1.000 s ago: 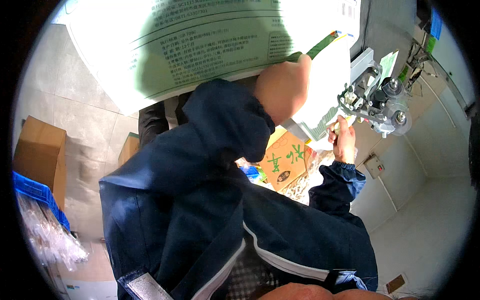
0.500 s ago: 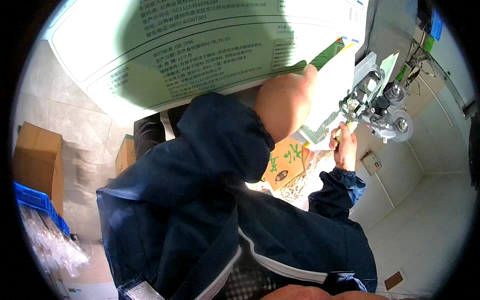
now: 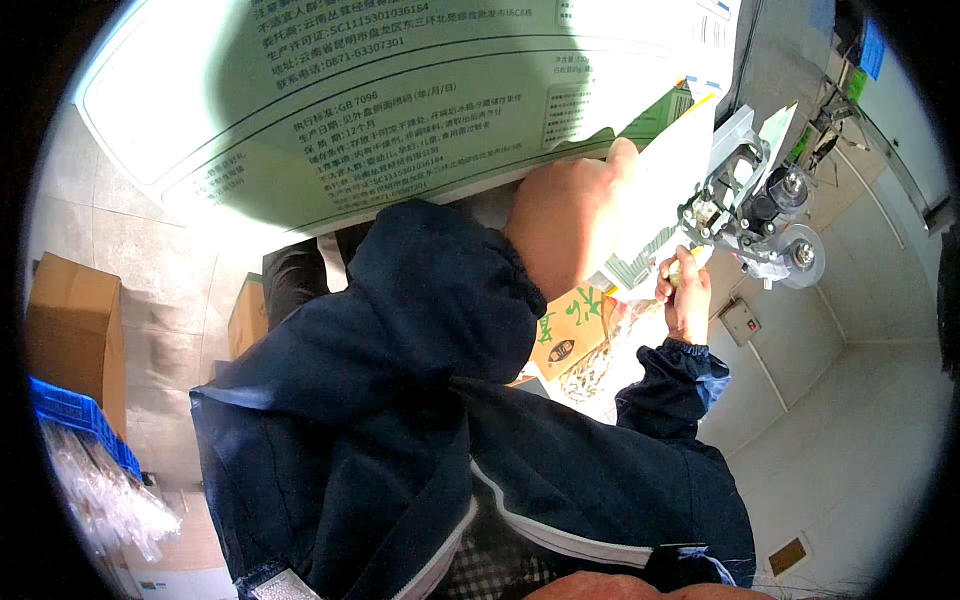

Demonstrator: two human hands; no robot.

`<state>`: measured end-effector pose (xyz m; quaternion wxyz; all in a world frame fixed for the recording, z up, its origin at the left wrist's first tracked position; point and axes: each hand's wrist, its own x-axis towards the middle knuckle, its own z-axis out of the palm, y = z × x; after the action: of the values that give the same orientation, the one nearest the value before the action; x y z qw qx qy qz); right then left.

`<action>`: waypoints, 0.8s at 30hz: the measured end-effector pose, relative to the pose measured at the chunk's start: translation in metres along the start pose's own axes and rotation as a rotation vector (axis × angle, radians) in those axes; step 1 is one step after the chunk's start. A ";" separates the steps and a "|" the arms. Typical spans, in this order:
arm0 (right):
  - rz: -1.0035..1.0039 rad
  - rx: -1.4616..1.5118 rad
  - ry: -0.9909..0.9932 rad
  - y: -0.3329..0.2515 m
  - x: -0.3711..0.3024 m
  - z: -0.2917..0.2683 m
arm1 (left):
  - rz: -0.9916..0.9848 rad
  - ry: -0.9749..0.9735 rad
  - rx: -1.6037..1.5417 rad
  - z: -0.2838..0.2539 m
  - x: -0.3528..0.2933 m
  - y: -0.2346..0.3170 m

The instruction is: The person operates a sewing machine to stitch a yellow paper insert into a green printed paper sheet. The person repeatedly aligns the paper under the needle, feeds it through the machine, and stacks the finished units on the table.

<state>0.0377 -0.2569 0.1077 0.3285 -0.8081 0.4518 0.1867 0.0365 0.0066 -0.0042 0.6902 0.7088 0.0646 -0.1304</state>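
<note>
My left hand (image 3: 570,215) is closed, thumb up, at the lower edge of a large pale green printed sheet (image 3: 420,110). Most of its fingers are hidden from me. Beside its thumb stands a narrow white-and-green printed packet (image 3: 655,205) with a yellow edge, close to a small machine (image 3: 745,205) with grey metal parts and round reels. Beneath this machine, my right hand (image 3: 688,295) curls its fingers round something small and pale yellow, too covered to name.
A cardboard box with green marks (image 3: 570,330) lies under my arms. On the left stand a brown carton (image 3: 75,335) and a blue crate (image 3: 75,410) with clear plastic bags (image 3: 110,490). A switch box (image 3: 741,323) is on the wall at right.
The large printed sheet has shifted a little to the left and downward in view. My left hand has dropped slightly; my right hand stays nearly in place under the machine.
</note>
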 end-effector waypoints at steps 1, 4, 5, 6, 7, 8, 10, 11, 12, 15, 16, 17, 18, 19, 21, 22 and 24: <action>0.022 -0.003 0.001 -0.001 -0.001 0.000 | 0.009 0.007 -0.008 0.000 0.000 0.000; 0.013 -0.011 -0.035 0.000 0.002 0.001 | 0.008 -0.001 -0.036 -0.005 -0.002 0.004; -0.008 -0.017 0.003 -0.001 0.000 0.002 | 0.013 0.008 -0.044 -0.006 -0.002 0.005; -0.004 -0.014 -0.002 -0.001 0.000 0.002 | 0.019 0.015 -0.051 -0.005 -0.002 0.004; 0.001 -0.010 -0.007 -0.001 0.000 0.002 | 0.025 0.022 -0.058 -0.005 -0.001 0.003; 0.006 -0.007 -0.012 -0.001 0.000 0.002 | 0.022 0.020 -0.057 -0.005 -0.002 0.003; 0.004 -0.020 -0.006 -0.001 -0.001 0.003 | 0.016 0.014 -0.055 -0.005 -0.002 0.004; 0.002 -0.026 -0.003 -0.001 -0.001 0.003 | 0.014 0.010 -0.043 -0.005 -0.001 0.004; 0.001 -0.032 -0.001 -0.001 -0.001 0.003 | 0.013 0.006 -0.030 -0.005 -0.001 0.004; 0.006 -0.038 0.016 -0.002 -0.002 0.005 | 0.045 0.033 -0.047 -0.004 -0.002 0.003; 0.007 -0.041 0.022 -0.003 -0.002 0.007 | 0.061 0.048 -0.063 -0.004 -0.002 0.003; 0.003 -0.046 0.012 -0.004 -0.001 0.006 | 0.059 0.040 -0.081 -0.005 -0.001 0.003; 0.001 -0.052 0.000 -0.003 0.000 0.006 | 0.056 0.031 -0.100 -0.005 -0.001 0.002; -0.002 -0.058 -0.011 -0.002 0.001 0.005 | 0.052 0.023 -0.118 -0.006 -0.001 0.003; -0.002 -0.052 -0.007 -0.003 0.000 0.007 | 0.037 0.014 -0.107 -0.003 -0.002 0.002; -0.002 -0.047 -0.004 -0.004 -0.001 0.010 | 0.031 0.008 -0.101 -0.002 -0.001 0.002; 0.013 -0.080 0.110 -0.009 -0.008 0.018 | 0.025 0.008 -0.094 -0.001 -0.001 0.002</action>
<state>0.0409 -0.2361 0.1025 0.2694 -0.8267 0.4666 0.1621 0.0356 0.0076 -0.0022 0.7242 0.6768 0.0644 -0.1156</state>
